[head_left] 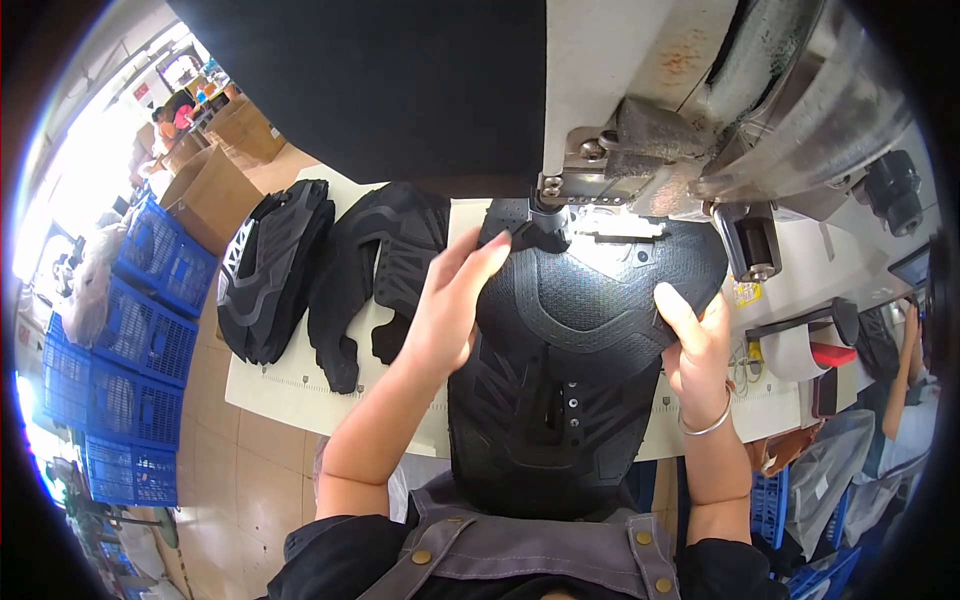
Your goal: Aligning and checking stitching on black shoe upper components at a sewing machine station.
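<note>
a pale worktable in a workshop, a sewing machine over it, a black molded piece beneath the machine's head.
blue crates stand at left; both forearms reach up, the left hand at the piece's upper left edge, fingertips touching, their grip unclear; the right hand grasps the right edge, thumb on top, fingers curled below.
</note>
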Demonstrator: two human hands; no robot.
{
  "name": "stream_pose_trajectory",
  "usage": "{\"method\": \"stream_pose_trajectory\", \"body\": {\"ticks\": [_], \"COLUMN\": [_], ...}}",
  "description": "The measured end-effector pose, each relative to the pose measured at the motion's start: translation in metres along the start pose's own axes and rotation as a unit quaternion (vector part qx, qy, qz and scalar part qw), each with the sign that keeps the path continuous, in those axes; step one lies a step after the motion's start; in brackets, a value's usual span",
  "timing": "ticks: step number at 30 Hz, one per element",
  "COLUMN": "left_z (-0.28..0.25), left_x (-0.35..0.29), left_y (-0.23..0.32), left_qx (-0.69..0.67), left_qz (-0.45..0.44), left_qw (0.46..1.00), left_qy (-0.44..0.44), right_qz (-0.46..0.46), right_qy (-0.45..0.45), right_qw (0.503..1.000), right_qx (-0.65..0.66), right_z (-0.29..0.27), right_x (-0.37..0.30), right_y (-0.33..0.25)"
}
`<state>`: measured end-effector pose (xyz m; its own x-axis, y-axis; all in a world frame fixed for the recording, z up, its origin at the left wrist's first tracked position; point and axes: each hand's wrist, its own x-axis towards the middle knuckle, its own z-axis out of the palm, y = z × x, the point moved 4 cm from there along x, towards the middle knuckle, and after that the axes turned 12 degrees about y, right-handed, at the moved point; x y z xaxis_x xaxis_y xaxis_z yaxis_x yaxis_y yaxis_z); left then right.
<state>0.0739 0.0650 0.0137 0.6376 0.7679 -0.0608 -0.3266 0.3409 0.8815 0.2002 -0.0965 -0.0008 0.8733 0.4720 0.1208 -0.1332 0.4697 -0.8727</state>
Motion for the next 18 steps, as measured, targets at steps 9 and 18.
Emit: {"method": "stream_pose_trajectory", "body": {"ticks": [9, 18], "left_z": [-0.016, 0.021], "left_x": [-0.061, -0.054], "left_y": [-0.056, -0.045], "left_qx": [0.016, -0.166], "left_qz": [-0.14, -0.084], "left_qw": [0.983, 0.983], "left_qy": [-0.122, -0.007], "right_qz": [0.059, 0.23], "right_qy": [-0.03, -0.16], "right_qw": [0.998, 0.947], "right_qx": [0.019, -0.158], "right_z": [0.001, 0.005], "right_x": [-0.026, -0.058], "right_y": [0.0, -0.002]}}
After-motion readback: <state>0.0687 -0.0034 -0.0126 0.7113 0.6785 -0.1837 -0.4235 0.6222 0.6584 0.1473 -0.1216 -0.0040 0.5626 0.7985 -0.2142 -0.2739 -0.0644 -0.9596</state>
